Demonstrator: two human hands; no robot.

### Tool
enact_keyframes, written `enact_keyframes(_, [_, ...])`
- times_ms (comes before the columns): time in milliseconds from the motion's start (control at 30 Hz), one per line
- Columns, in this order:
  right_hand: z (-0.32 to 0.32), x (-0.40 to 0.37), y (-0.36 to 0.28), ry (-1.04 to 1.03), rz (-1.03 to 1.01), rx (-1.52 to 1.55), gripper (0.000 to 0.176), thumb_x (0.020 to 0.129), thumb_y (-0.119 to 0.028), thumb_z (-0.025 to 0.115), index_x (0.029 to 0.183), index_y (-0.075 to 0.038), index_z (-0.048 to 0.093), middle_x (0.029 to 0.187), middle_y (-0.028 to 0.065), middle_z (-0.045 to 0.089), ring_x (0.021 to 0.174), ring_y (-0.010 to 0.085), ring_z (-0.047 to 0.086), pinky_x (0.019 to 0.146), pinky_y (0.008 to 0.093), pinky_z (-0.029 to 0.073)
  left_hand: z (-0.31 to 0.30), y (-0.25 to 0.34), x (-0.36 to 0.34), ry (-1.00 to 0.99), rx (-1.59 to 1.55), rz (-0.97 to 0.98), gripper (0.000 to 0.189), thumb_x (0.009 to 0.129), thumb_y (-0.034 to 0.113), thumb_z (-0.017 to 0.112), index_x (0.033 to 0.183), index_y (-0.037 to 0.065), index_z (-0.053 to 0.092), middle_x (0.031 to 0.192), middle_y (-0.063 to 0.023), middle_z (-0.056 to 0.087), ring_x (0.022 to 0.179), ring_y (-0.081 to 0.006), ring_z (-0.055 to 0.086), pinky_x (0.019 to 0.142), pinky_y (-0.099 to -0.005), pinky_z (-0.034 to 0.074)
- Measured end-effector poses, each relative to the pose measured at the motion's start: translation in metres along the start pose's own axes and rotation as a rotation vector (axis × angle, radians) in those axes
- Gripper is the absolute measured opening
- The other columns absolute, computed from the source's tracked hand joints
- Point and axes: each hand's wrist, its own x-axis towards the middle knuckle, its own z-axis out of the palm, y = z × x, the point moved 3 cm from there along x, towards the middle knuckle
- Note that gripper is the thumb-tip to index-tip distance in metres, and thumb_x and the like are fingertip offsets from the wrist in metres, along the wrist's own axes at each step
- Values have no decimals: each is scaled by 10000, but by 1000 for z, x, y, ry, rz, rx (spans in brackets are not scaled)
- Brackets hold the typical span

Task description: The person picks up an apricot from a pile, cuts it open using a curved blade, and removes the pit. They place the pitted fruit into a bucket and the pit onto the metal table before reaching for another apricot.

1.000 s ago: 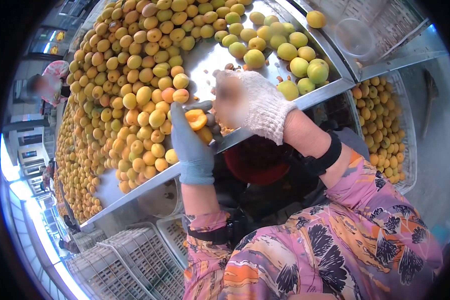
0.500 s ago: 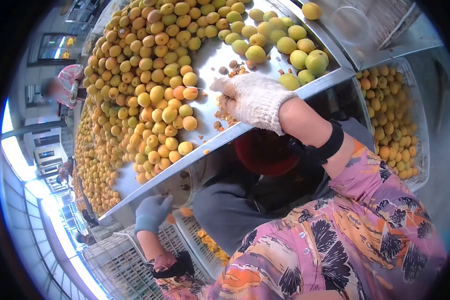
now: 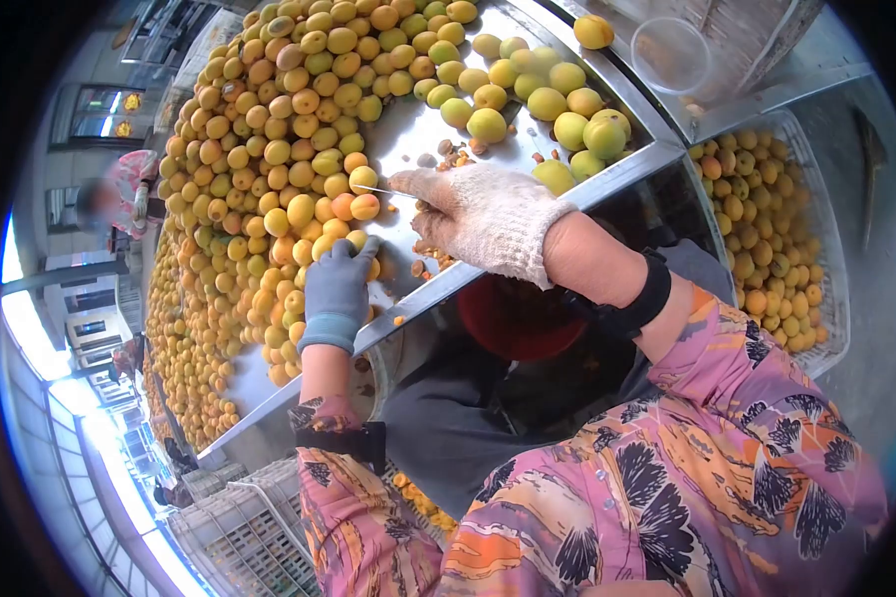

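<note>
Hundreds of apricots [image 3: 301, 211] fill the left of a metal tabletop [image 3: 408, 131]; the left hand [image 3: 336, 289] meets their near edge, its fingers' hold unclear, while the right hand [image 3: 498, 221] pinches a thin blade [image 3: 373, 189].

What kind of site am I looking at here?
Probably a fruit-processing workshop: apricot-like fruit heaped on a metal table, a crate filled with more, and a gloved hand holding a thin blade.

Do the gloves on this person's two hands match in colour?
No, the left hand is gloved in grey-blue, while the right hand is gloved in off-white knit.
</note>
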Motion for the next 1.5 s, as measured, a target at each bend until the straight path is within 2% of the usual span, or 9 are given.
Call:
enact_keyframes(167, [6,4,5,24,37,-27,347,858,-206,598,1177,-73,566,945,192,642,924,389,624,804,457,494,-4,1,-3,-38,-219,-105,435,782,96,661,1211,151,619,1169,-96,578,1027,-288,601,843,-391,512])
enact_keyframes(267, [4,2,2,105,20,145,313,837,-187,604,1120,-53,590,967,208,624,939,413,603,815,457,490,-8,0,-3,387,-830,-132,416,848,46,608,1260,14,563,1286,-134,564,1138,-232,597,901,-332,515])
enact_keyframes(367, [4,2,-3,39,69,570,214,905,-197,609,1047,-37,605,756,66,602,678,156,616,618,313,507,-46,25,-1,169,-1735,-420,432,877,38,570,1300,-28,512,1193,-140,603,994,-205,655,833,-296,543])
enact_keyframes(667, [44,9,8,167,-63,799,341,961,-278,547,1266,-135,597,683,42,609,560,87,555,549,274,485,-58,74,10,494,-2433,-136,433,998,178,425,1388,-11,436,1281,-117,547,1170,-194,544,979,-338,455])
enact_keyframes(800, [33,2,0,201,-41,621,387,966,-287,528,1312,-114,539,713,77,619,605,148,595,594,306,499,-47,79,14,538,-2359,-164,386,1040,234,384,1297,-30,500,1254,-128,558,1189,-203,533,990,-349,452])
enact_keyframes(867, [29,-1,-5,82,86,628,474,964,-212,551,1394,-49,437,975,112,653,900,196,629,836,328,500,-37,79,13,574,-2431,-220,385,1042,244,384,1282,-32,508,1253,-129,557,1178,-206,541,984,-352,458])
enact_keyframes(1133, [32,-1,-8,109,105,278,553,881,-163,562,1401,-67,397,974,189,643,910,328,652,825,400,506,-25,72,12,669,-2076,-298,356,1039,255,402,1213,-14,558,1151,-104,604,1066,-217,594,921,-350,476])
enact_keyframes(1200, [35,-2,-8,94,105,281,545,882,-158,559,1394,-60,397,970,197,644,914,336,652,829,404,506,-31,70,10,803,-1204,-177,298,1021,199,410,1166,1,578,1071,-133,618,1021,-256,601,892,-361,467])
enact_keyframes(1500, [48,-11,-15,58,139,302,547,867,-111,563,1370,0,377,1045,267,617,999,411,615,873,435,490,-38,79,4,826,-1288,-334,295,1005,169,362,958,-8,594,941,-145,617,840,-280,599,775,-364,475])
